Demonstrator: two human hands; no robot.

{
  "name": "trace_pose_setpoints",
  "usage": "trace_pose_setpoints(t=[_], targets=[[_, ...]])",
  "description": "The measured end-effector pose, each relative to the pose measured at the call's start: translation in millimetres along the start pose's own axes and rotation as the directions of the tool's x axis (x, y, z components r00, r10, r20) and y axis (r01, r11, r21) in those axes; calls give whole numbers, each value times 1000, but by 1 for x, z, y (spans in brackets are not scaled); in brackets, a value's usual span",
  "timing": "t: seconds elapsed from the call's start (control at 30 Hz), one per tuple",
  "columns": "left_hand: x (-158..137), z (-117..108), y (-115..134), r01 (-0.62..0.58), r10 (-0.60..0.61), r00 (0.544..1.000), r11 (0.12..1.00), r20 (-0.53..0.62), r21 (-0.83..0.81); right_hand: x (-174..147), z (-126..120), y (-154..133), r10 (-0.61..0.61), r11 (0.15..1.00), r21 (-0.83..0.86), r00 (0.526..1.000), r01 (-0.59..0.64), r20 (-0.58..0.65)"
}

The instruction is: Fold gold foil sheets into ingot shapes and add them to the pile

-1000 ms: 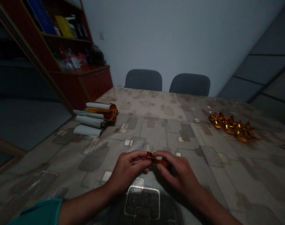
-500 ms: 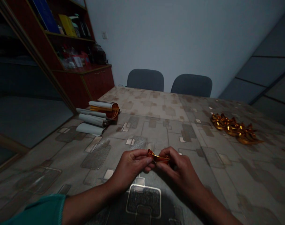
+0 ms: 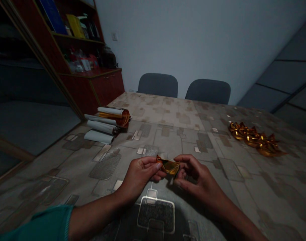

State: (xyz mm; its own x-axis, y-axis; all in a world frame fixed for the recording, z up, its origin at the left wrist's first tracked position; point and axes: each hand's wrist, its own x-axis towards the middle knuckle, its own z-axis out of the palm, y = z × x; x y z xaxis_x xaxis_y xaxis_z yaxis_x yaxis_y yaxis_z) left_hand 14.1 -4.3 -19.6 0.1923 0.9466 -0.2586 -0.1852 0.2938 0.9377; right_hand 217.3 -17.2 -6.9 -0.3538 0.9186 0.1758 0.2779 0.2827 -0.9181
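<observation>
A small piece of folded gold foil paper (image 3: 171, 167) is held just above the table, its shiny side facing me. My left hand (image 3: 142, 173) pinches the paper's left end between thumb and fingers. At the other end, my right hand (image 3: 198, 176) has its thumb and index finger spread apart around the paper's right tip. Whether its curled inner fingers touch the foil I cannot tell. Several folded gold foil shapes with pointed ends (image 3: 254, 139) stand in a cluster on the right of the table.
A stack of curled sheets (image 3: 102, 129), pale outside and gold inside, lies on the table's left. The patterned tablecloth (image 3: 163, 140) spreads under everything. Two grey chairs (image 3: 158, 84) stand behind the far edge, and a red-brown cabinet (image 3: 107, 85) is at the back left.
My right thumb and index finger have parted from the foil. The paper has tilted, so more of its gold face shows. My left hand keeps its pinch.
</observation>
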Motion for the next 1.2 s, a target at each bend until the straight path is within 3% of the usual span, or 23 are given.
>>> trace_pose_setpoints(t=[0.3,0.53,0.87,1.03,1.2], targets=[[-1,0,-1,-10,8,999,999,44,43,6,-16,-1,-213,959,-149,961,240,174],[-5,2,1,-41,30,992,995,122,91,8,-18,3,-281,932,-157,925,327,257],[-6,1,-2,-58,51,993,996,105,63,8,-14,-4,-221,965,-84,941,249,255],[-7,2,-3,-72,65,992,996,104,60,6,-5,-3,-49,998,-46,995,53,85],[-7,2,-6,-72,62,991,994,117,76,6,2,-4,-48,986,-160,999,47,-5]])
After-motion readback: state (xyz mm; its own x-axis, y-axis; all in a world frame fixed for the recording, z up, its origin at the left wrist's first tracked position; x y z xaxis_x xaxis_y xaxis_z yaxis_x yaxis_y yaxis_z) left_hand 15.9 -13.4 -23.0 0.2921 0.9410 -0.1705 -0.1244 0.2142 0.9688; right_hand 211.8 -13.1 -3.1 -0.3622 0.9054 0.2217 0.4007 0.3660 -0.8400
